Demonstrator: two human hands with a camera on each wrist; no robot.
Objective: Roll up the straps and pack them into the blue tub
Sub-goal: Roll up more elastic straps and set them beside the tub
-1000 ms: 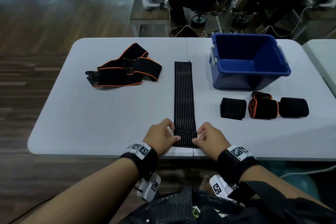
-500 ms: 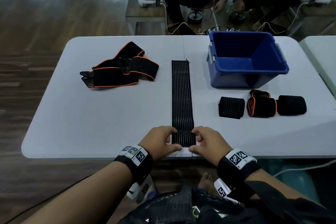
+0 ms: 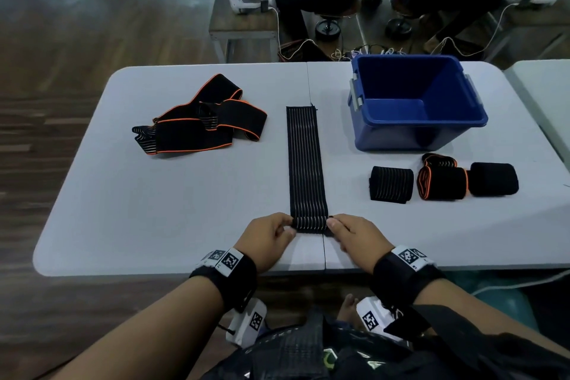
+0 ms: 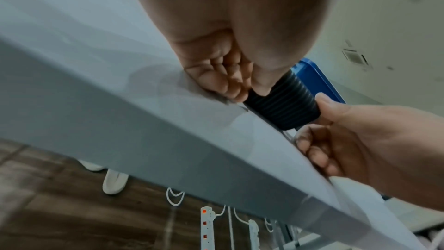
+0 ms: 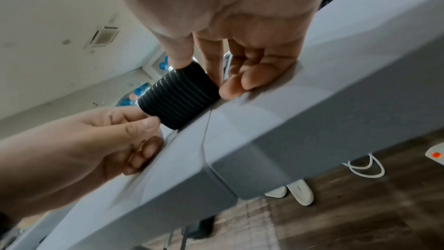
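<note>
A long black striped strap (image 3: 303, 160) lies flat down the middle of the grey table (image 3: 154, 210), its near end turned into a small roll (image 3: 309, 224) (image 4: 283, 105) (image 5: 180, 96). My left hand (image 3: 271, 234) (image 4: 240, 83) pinches the roll's left end and my right hand (image 3: 348, 234) (image 5: 228, 75) pinches its right end, thumbs and fingertips curled on it. The blue tub (image 3: 413, 102) stands empty at the back right. Three rolled straps (image 3: 391, 184) (image 3: 442, 180) (image 3: 493, 179) lie in a row in front of it.
A loose heap of black straps with orange edging (image 3: 203, 120) lies at the back left. The table's front edge runs just behind my wrists. People sit beyond the table beside a small wooden bench (image 3: 243, 21) with cables on the floor.
The strap's near end has gone from flat to a small roll, and both hands have moved slightly forward with it.
</note>
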